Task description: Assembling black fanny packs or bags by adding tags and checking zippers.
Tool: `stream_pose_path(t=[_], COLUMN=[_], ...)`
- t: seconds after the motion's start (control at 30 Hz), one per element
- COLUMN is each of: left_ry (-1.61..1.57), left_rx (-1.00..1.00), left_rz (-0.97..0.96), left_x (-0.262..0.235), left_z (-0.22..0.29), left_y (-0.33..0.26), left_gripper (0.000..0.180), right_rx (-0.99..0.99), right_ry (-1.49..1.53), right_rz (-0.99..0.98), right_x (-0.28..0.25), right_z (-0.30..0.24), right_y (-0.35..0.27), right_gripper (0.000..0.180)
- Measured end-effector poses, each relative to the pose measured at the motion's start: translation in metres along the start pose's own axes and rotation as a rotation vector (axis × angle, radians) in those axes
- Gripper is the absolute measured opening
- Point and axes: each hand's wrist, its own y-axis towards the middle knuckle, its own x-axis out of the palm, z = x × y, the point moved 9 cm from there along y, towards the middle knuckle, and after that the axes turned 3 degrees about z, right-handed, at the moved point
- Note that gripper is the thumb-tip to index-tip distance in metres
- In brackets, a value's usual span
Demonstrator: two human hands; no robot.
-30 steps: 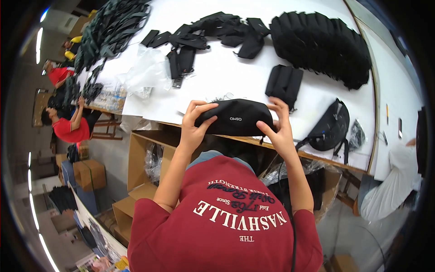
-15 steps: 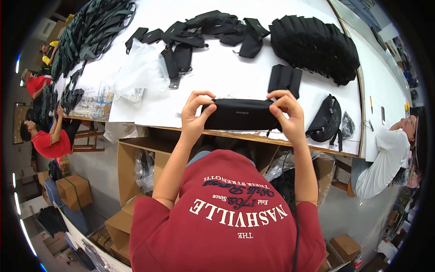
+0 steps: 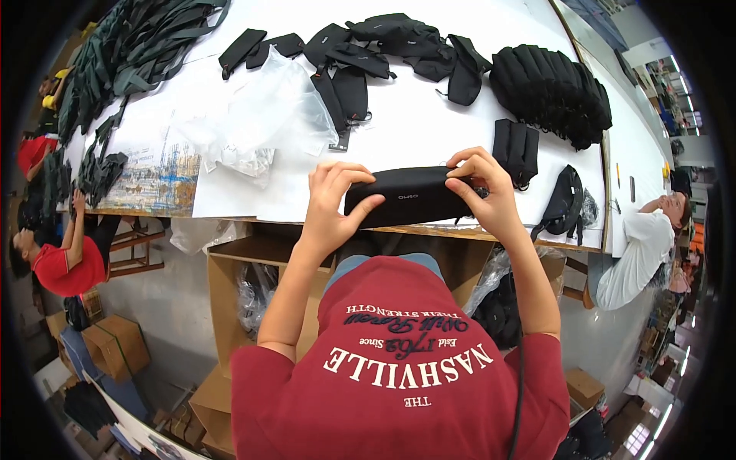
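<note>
Between my two hands I hold a long black fabric pouch (image 3: 406, 197) over the table's near edge, its flat printed side facing up. My left hand (image 3: 334, 198) pinches its left end, thumb on the near face and fingers over the top. My right hand (image 3: 483, 192) grips the right end the same way, and some of that end is hidden by the fingers. Just beyond my right hand lies a folded black pouch (image 3: 515, 152). Past my left hand, clear plastic bags (image 3: 268, 107) are heaped on the white tabletop (image 3: 418, 126).
Black pouches (image 3: 399, 46) are scattered at the back, with a packed row of black pouches (image 3: 552, 92) at right. A black bag with a strap (image 3: 563, 201) rests near the right edge. Dark straps (image 3: 146, 46) pile up far left. Cardboard boxes (image 3: 116, 346) stand below; co-workers sit at both sides.
The pouch has tilted slightly, its right end raised, and my left fingers have spread further along it. My view has shifted, so the table's things appear moved.
</note>
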Motion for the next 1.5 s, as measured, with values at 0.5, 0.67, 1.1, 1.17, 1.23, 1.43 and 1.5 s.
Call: stream_pose_path(t=[0.5,0.67,1.1,1.17,1.23,1.43,1.5], left_ry=[0.195,0.235,0.108,0.127,0.065,0.100,0.084], left_rx=[0.388,0.421,0.220,0.255,0.245,0.174,0.135], left_rz=[0.221,0.236,-0.183,-0.216,-0.232,-0.215,-0.231], left_x=[-0.044,-0.041,0.050,0.067,0.080,0.100,0.115], left_z=[0.014,0.021,0.043,0.052,0.060,0.058,0.063], left_y=[-0.018,-0.015,0.044,0.048,0.052,0.061,0.061], left_gripper=[0.023,0.020,0.015,0.014,0.012,0.011,0.011], right_rx=[0.354,0.437,0.179,0.128,0.135,0.160,0.143], right_ry=[0.283,0.207,-0.234,-0.201,-0.142,-0.003,0.021], right_rz=[-0.149,-0.271,-0.040,0.009,0.023,0.122,0.107], right_x=[0.046,0.058,0.002,-0.013,-0.029,-0.095,-0.106], right_z=[-0.003,0.024,0.007,0.010,0.018,0.056,0.064], right_y=[0.012,0.004,-0.004,-0.009,-0.015,-0.035,-0.040], right_gripper=[0.023,0.025,0.016,0.013,0.012,0.009,0.009])
